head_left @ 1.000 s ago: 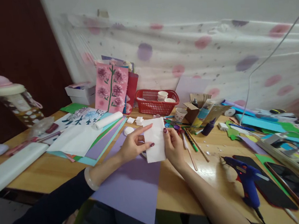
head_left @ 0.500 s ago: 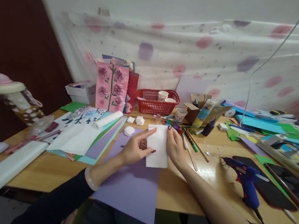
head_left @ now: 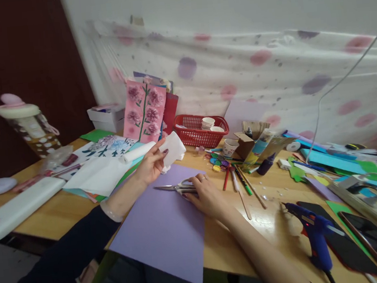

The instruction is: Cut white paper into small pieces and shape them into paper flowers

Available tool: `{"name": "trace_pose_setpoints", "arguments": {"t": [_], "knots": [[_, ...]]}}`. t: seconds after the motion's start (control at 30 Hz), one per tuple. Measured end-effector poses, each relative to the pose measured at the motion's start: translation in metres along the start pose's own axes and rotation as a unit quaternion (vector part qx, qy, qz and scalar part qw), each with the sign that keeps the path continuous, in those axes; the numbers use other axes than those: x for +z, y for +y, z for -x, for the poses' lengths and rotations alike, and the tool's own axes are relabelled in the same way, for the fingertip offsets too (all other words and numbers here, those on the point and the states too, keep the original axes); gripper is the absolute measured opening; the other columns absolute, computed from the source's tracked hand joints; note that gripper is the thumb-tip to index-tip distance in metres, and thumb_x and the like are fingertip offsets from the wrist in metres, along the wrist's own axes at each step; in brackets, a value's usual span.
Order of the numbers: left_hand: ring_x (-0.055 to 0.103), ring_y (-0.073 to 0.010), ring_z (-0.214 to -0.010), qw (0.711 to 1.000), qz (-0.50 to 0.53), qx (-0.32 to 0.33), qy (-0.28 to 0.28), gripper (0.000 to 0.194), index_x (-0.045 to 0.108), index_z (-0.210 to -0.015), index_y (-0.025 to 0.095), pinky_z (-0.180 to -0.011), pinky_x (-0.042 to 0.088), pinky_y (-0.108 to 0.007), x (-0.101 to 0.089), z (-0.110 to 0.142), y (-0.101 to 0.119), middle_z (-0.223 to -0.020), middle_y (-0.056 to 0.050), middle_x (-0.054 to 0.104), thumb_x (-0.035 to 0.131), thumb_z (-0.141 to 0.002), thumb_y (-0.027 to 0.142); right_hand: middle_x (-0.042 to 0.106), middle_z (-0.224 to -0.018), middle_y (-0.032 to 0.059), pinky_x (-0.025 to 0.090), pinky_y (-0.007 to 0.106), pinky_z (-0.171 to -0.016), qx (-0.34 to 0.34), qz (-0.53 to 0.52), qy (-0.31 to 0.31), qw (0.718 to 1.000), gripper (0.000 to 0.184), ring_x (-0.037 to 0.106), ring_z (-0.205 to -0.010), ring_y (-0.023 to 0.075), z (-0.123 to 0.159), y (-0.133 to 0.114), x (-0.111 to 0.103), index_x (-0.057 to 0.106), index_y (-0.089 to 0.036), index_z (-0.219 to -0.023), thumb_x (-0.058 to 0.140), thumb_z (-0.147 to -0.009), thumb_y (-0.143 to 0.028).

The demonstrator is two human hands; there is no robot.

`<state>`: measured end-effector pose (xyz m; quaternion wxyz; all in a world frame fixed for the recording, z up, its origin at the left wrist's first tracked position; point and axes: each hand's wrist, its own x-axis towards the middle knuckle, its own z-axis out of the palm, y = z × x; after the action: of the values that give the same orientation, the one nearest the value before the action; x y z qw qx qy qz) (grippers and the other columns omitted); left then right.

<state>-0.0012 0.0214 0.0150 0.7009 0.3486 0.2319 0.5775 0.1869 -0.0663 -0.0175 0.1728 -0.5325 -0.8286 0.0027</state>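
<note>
Scissors [head_left: 179, 187], blades pointing left on purple paper [head_left: 164, 233], are touched at their handles by the right hand [head_left: 208, 195], closure unclear, white paper [head_left: 174, 148] being pinched by the left hand [head_left: 149, 168].

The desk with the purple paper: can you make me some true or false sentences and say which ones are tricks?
1. The left hand holds white paper. True.
2. The right hand is at the scissors' handles. True.
3. The scissors are inside the red basket. False: they are over the purple paper, away from the red basket.
4. A paper cup stands outside the red basket. True.
5. The glue gun is yellow. False: it is blue.
</note>
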Motion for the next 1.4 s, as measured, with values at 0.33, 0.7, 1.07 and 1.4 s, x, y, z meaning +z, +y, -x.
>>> {"name": "trace_pose_setpoints", "arguments": {"t": [0.33, 0.7, 1.07, 1.4], "knots": [[0.068, -0.0104, -0.07, 0.988, 0.094, -0.119, -0.004, 0.052, 0.056, -0.122, 0.023, -0.062, 0.056, -0.019, 0.0, 0.004, 0.005, -0.087, -0.004, 0.07, 0.039, -0.082, -0.005, 0.061, -0.093, 0.016, 0.039, 0.037, -0.075, -0.001, 0.007, -0.063, 0.998, 0.017, 0.055, -0.082, 0.0252, -0.006, 0.006, -0.003, 0.062, -0.012, -0.09, 0.048, -0.088, -0.02], [0.067, -0.0097, -0.084, 0.969, 0.244, -0.047, -0.014, 0.052, 0.041, -0.135, 0.025, -0.064, 0.056, -0.014, -0.009, 0.0, 0.034, -0.111, -0.007, 0.066, 0.027, -0.09, 0.002, 0.062, -0.072, 0.0023, 0.047, 0.029, -0.067, 0.171, -0.74, -0.05, 0.648, 0.027, 0.059, -0.064, 0.0127, -0.012, 0.019, -0.008, 0.059, -0.015, -0.083, 0.069, -0.072, -0.037], [0.067, -0.007, -0.082, 0.997, 0.066, -0.032, 0.003, 0.05, 0.059, -0.117, 0.021, -0.072, 0.053, -0.012, -0.001, 0.002, 0.007, -0.103, -0.002, 0.07, 0.049, -0.076, -0.006, 0.054, -0.078, 0.0046, 0.045, 0.043, -0.076, 0.073, -0.791, -0.091, 0.601, 0.081, 0.051, -0.066, 0.0178, -0.004, -0.001, -0.024, 0.055, -0.021, -0.08, 0.032, -0.05, -0.093], [0.066, -0.0101, -0.083, 0.998, 0.019, -0.052, -0.003, 0.053, 0.059, -0.118, 0.019, -0.071, 0.052, -0.017, -0.004, 0.002, -0.008, -0.098, -0.004, 0.07, 0.056, -0.07, -0.005, 0.052, -0.077, 0.0054, 0.042, 0.039, -0.076, 0.045, -0.79, -0.16, 0.591, 0.094, 0.045, -0.065, 0.0171, 0.0, -0.001, -0.026, 0.052, -0.021, -0.087, 0.01, -0.048, -0.096]]}}
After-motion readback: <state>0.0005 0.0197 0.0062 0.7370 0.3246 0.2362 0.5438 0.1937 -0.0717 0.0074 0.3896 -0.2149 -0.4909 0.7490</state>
